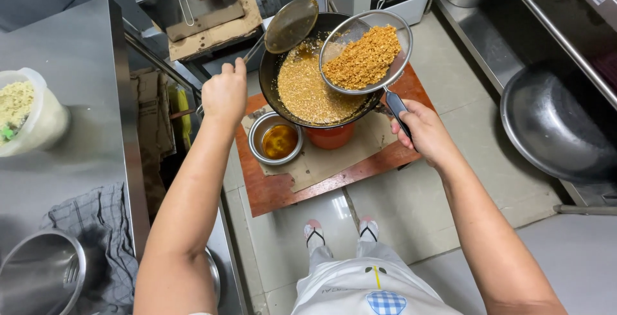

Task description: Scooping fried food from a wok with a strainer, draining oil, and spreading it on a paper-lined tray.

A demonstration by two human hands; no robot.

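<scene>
Head view looks straight down on my two arms over a low red stool (283, 189) with cardboard on it. My right hand (421, 132) is closed tight round the dark handle of a round mesh strainer (366, 51), which I hold tilted above a black wok (321, 74). The strainer carries a heap of golden-brown fried crumbs, darker than the paler crumbs lying in oil in the wok below. My left hand (225, 93) is fisted round the long handle of a metal ladle (291, 24), its bowl lifted over the wok's far rim.

I judge the step in hand to be draining: the browned batch is up out of the oil and dripping. The next move calls for keeping the strainer level and over the wok so nothing spills onto the floor tiles.

A small steel bowl (277, 138) of amber oil sits just beside the wok, touching or nearly touching its near rim; I cannot tell which. An orange pot or burner under the wok is mostly hidden. The ladle's contents are not visible. At left, a steel counter (77, 64) holds a plastic tub (29, 112), cut off by the edge.
</scene>
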